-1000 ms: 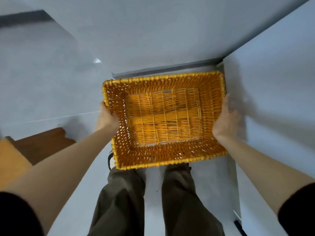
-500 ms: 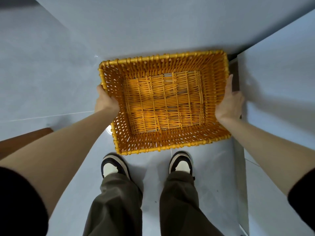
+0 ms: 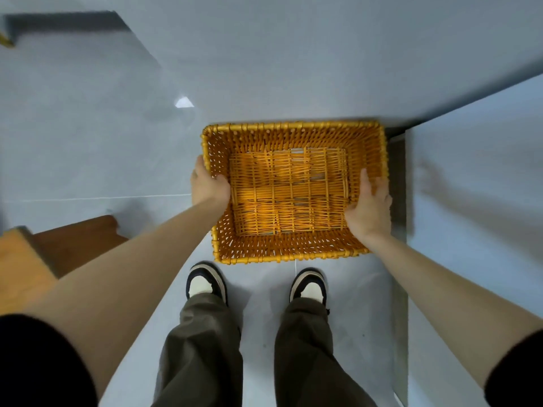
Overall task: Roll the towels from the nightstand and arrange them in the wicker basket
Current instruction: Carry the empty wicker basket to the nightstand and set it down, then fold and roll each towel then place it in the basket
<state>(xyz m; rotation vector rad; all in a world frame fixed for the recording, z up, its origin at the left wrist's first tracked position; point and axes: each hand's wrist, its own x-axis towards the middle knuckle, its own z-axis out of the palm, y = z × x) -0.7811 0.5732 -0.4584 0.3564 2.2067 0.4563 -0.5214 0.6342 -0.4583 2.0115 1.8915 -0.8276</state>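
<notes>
the wicker basket looks light and stiff, best held at its side rims: left hand grips one, right hand touches the other, hold unclear.

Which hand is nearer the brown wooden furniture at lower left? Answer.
Left. The left hand grips the left rim of the orange wicker basket, toward the brown wooden furniture; the right hand lies over the right wall, farther off.

Pale grey tiled floor; bears an orange wicker basket just beyond two dark-and-white shoes; wooden furniture at left.
</notes>
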